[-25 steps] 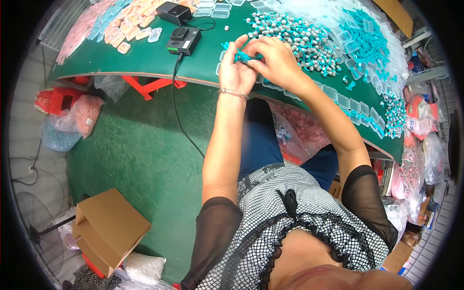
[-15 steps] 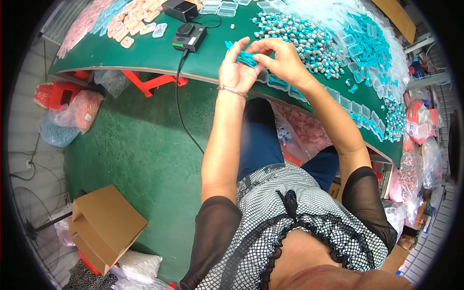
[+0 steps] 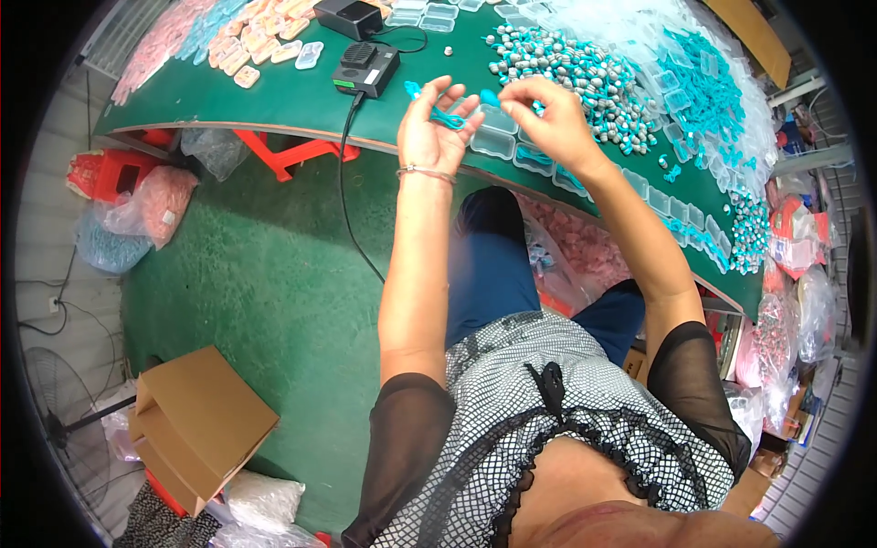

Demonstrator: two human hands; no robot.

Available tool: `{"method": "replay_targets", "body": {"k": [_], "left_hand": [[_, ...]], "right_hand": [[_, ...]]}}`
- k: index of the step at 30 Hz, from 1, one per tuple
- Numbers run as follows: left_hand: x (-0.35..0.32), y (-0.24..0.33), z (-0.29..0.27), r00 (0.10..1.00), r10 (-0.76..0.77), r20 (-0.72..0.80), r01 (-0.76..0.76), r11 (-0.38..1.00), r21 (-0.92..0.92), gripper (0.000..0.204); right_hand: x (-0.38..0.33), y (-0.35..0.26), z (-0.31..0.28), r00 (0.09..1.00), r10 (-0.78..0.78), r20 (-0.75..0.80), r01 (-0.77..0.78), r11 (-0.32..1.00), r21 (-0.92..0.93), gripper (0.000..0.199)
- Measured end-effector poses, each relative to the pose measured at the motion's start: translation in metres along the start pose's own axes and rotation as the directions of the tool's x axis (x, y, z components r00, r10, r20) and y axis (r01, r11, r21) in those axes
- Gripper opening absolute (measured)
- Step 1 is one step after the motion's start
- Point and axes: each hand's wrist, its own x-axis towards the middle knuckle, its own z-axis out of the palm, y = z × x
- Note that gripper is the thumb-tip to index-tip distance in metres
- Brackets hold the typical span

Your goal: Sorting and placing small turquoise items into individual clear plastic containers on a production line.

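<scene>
My left hand (image 3: 431,137) is palm up with its fingers curled above the table's near edge. It holds a small bundle of teal cord (image 3: 446,119), part of which sticks out past the thumb side. My right hand (image 3: 555,119) is close by on the right, thumb and forefinger pinched on a small rounded teal piece (image 3: 490,97). What else that piece joins is hidden by the fingers. Just under both hands, clear plastic cases (image 3: 493,143) with lidded compartments line the table edge, some with teal pieces in them.
On the green table (image 3: 274,96) lie a pile of grey-and-teal capsules (image 3: 575,82), a teal heap (image 3: 703,91) and clear cases. A black device (image 3: 365,68) with a cable stands left of my hands, near orange-filled cases (image 3: 260,41). A cardboard box (image 3: 206,425) sits at lower left.
My hands have drawn apart: the left has shifted slightly left and down, the right slightly right. The small teal piece now shows at my right fingertips, away from the bundle.
</scene>
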Motion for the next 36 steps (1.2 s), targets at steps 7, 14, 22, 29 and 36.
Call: {"method": "replay_targets", "body": {"k": [7, 14, 22, 29, 36], "left_hand": [[0.0, 0.014, -0.006, 0.987, 0.13, -0.098, -0.122, 0.989, 0.087, 0.025], [-0.003, 0.014, -0.007, 0.983, 0.169, -0.072, -0.156, 0.974, 0.162, 0.025], [-0.006, 0.011, -0.002, 0.987, 0.159, 0.011, -0.156, 0.946, 0.286, 0.025], [-0.013, 0.02, 0.007, 0.986, -0.001, 0.168, -0.105, 0.78, 0.618, 0.014], [-0.018, 0.037, 0.004, 0.973, -0.028, 0.231, -0.155, 0.663, 0.732, 0.024]], "right_hand": [[-0.024, 0.008, 0.014, 0.987, -0.14, 0.08, 0.159, 0.92, -0.357, 0.008], [-0.025, 0.002, 0.018, 0.975, -0.182, 0.125, 0.22, 0.844, -0.488, 0.006], [-0.023, 0.003, 0.015, 0.979, -0.051, 0.195, 0.145, 0.851, -0.505, 0.007], [0.027, -0.04, 0.008, 0.881, -0.471, -0.034, 0.447, 0.855, -0.262, 0.019], [0.037, -0.024, 0.009, 0.881, -0.44, 0.175, 0.473, 0.828, -0.301, 0.018]]}}
